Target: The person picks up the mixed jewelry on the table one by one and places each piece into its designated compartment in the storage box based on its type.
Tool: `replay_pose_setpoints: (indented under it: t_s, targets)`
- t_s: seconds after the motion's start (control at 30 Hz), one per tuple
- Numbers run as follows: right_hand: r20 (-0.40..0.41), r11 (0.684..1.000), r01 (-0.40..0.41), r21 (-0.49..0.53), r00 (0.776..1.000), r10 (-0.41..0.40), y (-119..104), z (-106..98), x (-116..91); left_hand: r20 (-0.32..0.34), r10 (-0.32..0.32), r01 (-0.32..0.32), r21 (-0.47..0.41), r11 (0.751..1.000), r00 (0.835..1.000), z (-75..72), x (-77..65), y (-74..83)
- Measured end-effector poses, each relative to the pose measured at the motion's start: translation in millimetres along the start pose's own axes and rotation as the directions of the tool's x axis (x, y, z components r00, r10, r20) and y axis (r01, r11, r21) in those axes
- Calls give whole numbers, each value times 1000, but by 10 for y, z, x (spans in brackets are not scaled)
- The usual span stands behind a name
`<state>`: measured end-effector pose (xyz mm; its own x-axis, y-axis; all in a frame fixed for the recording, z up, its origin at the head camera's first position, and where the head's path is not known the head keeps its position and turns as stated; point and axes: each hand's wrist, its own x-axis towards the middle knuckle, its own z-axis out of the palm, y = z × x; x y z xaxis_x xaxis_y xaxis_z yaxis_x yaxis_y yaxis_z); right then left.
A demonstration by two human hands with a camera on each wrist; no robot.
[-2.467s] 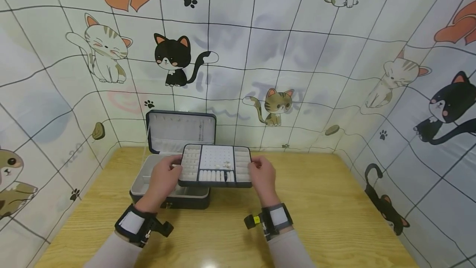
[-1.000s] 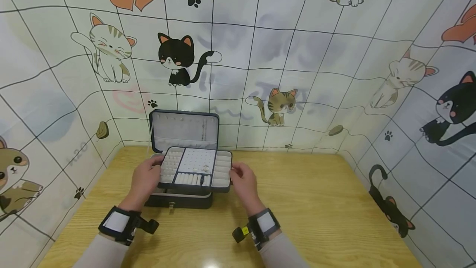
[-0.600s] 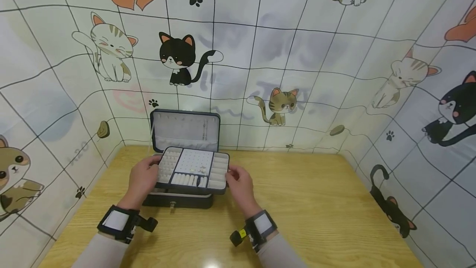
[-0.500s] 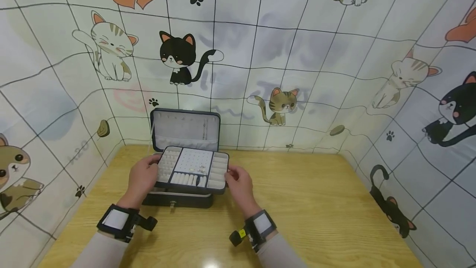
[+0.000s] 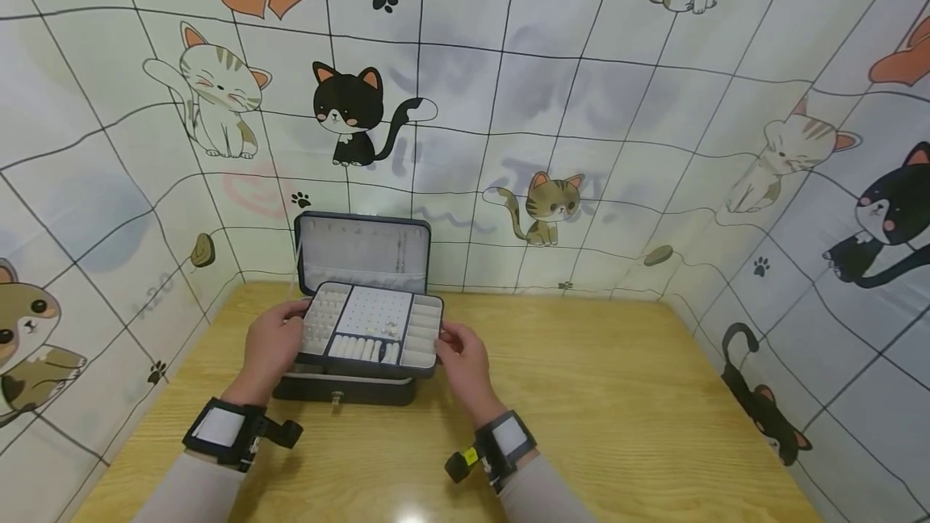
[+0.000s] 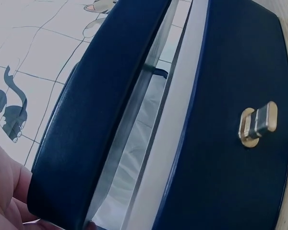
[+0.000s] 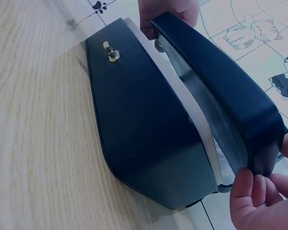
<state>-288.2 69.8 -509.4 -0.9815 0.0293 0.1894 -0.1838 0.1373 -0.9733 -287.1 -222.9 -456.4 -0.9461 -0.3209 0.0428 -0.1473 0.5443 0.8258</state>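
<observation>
A navy jewelry tray (image 5: 372,311) with white lined compartments, ring rolls and a dotted earring panel bearing small shiny pieces is held over a jewelry box (image 5: 363,391). My left hand (image 5: 272,347) grips its left end, and my right hand (image 5: 465,363) pinches its right end between thumb and curled fingers. In the right wrist view, fingertips (image 7: 247,191) curl under the tray's corner. A gap shows between the tray (image 6: 93,110) and the pale rim of the box in the left wrist view. The box's brass clasp (image 6: 258,123) faces the front. Much of the box's interior is hidden beneath the tray.
The raised lid (image 5: 363,253), lined in pale fabric with a fine chain hanging in it, stands behind the tray. All of this is on a wooden table (image 5: 610,394). A cat-printed cloth (image 5: 465,103) surrounds the back and sides.
Both hands have carried the tray leftward, from beside the box to above it. During the last half second it has shifted slightly further left. The box stays in place.
</observation>
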Motion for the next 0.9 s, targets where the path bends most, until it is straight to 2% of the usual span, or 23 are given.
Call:
replay_pose_setpoints:
  t_s: [0.27, 0.53, 0.77, 0.9]
  targets:
    - [46, 999, 33, 41, 998, -35, 40, 31, -6, -11, 14, -14, -4, 1000, 1000, -26, 58, -55]
    - [89, 997, 71, 11, 993, -72, 117, 71, 4, -23, -4, 4, -21, 1000, 1000, -63, 130, -138]
    - [159, 999, 38, 21, 986, -41, 201, 117, 0, -57, 4, -4, 10, 1000, 998, -115, 137, -160]
    - [171, 999, 26, 46, 985, -33, 208, 141, -11, -62, -2, 2, 4, 1000, 998, -142, 124, -150]
